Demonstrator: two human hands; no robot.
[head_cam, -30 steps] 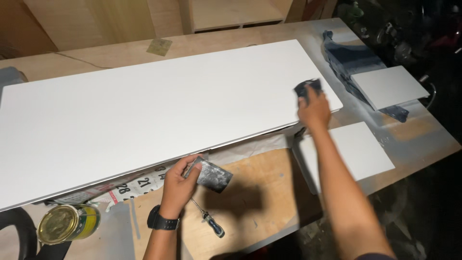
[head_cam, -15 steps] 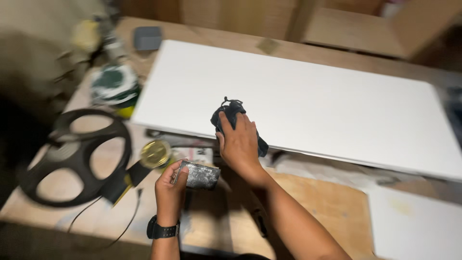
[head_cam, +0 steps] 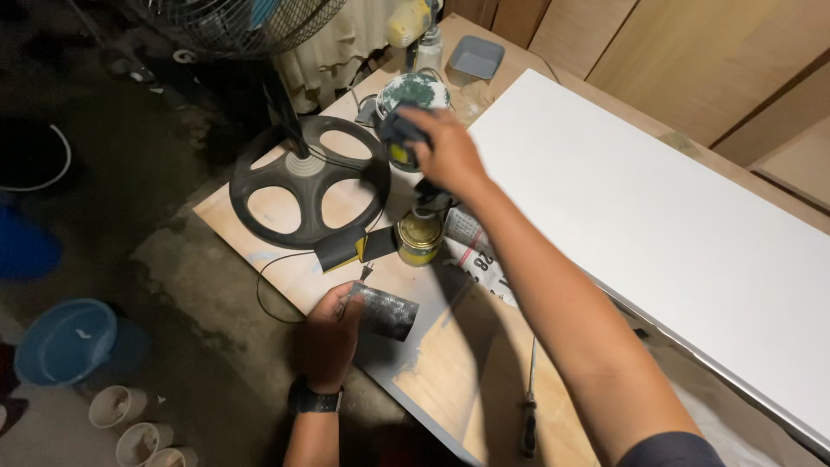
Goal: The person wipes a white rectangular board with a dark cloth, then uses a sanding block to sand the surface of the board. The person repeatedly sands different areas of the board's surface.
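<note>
My right hand [head_cam: 441,151] reaches out to the left end of the plywood table [head_cam: 450,372] and grips a dark cloth [head_cam: 399,130] just in front of a paint can with a green-smeared lid [head_cam: 415,89]. My left hand [head_cam: 330,337], with a black watch on the wrist, holds a grey curled sheet of sandpaper [head_cam: 385,311] over the table's near edge. The long white panel [head_cam: 657,216] lies to the right of my right arm.
A black round fan base [head_cam: 303,182] stands at the table's left end, with a small brass-coloured tin [head_cam: 419,235] and newspaper [head_cam: 475,255] beside it. A screwdriver [head_cam: 527,424] lies near the front. A grey tray [head_cam: 475,59] sits at the back. A blue bucket [head_cam: 65,342] and cups stand on the floor.
My right hand with the cloth has left the white panel and swung far left to the paint can. My view turned left with it. My left hand kept the sandpaper.
</note>
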